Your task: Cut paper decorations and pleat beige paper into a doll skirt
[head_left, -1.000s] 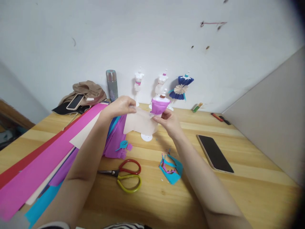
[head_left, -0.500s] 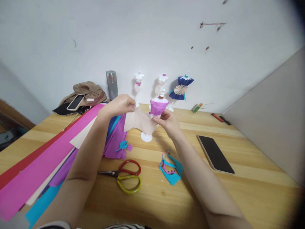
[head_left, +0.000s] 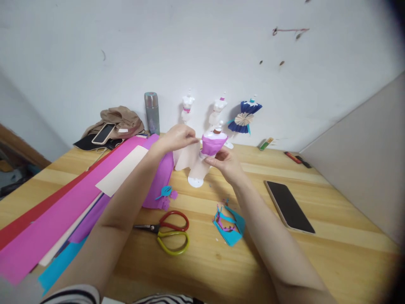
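Note:
A small white dress form (head_left: 217, 128) stands tilted on its round base (head_left: 195, 181), wearing a purple paper top (head_left: 212, 145). From its waist hangs a cream sheet of thin paper (head_left: 187, 157), spread out to the left. My left hand (head_left: 181, 137) pinches the upper edge of this sheet, just left of the purple top. My right hand (head_left: 225, 162) grips the form at its waist, thumb in front pressing the cream paper against it; the other fingers are partly hidden behind.
Red-and-yellow-handled scissors (head_left: 172, 232) and blue paper scraps (head_left: 230, 228) lie in front. Coloured paper strips (head_left: 66, 196) cover the left side. A phone (head_left: 289, 207) lies right. Behind stand a thermos (head_left: 152, 113), two bare forms (head_left: 188, 103) and one dressed in navy (head_left: 245, 116).
My left hand has moved right, closer to the form, bringing the cream paper's upper edge in toward the waist. My right hand keeps its hold. The view has shifted slightly.

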A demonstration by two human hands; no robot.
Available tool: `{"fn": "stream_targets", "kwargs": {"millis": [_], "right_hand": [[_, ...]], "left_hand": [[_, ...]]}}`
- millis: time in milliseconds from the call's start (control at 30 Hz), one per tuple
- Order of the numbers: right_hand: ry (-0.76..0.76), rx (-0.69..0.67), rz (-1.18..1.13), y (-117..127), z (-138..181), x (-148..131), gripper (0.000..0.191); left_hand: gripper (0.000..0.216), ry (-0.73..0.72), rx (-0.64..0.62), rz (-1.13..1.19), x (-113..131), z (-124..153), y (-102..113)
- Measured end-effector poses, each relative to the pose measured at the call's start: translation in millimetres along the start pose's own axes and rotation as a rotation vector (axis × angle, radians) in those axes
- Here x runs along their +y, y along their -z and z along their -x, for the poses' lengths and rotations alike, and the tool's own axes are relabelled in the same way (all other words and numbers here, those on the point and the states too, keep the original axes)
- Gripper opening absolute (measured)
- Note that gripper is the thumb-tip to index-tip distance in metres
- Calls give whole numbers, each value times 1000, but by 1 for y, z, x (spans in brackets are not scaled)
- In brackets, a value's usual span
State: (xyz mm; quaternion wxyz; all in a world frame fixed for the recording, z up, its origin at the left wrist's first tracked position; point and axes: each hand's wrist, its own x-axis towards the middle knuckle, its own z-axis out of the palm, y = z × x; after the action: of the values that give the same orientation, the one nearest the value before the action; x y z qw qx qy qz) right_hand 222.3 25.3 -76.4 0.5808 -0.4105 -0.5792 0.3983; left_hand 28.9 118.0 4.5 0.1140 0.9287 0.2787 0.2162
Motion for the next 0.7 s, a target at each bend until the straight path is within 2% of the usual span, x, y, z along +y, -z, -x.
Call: {"fn": "stream_targets", "kwargs": {"millis": [167,333,500,700], "right_hand": [[27,0,-15,-1,-1,-2,55],[63,4,10,-2,-2,-6,63],[31,-37,5,-3,-2,-6,54],[4,-56,17,-1,-1,-7,45]], "left_hand": [[24,-63,20,-5,13,-9,-15],[21,-64,15,6,13,-16,-22],[19,-59,45,-12,6,-18,-23],[25,-59,5,61,7,-19,-21]]}}
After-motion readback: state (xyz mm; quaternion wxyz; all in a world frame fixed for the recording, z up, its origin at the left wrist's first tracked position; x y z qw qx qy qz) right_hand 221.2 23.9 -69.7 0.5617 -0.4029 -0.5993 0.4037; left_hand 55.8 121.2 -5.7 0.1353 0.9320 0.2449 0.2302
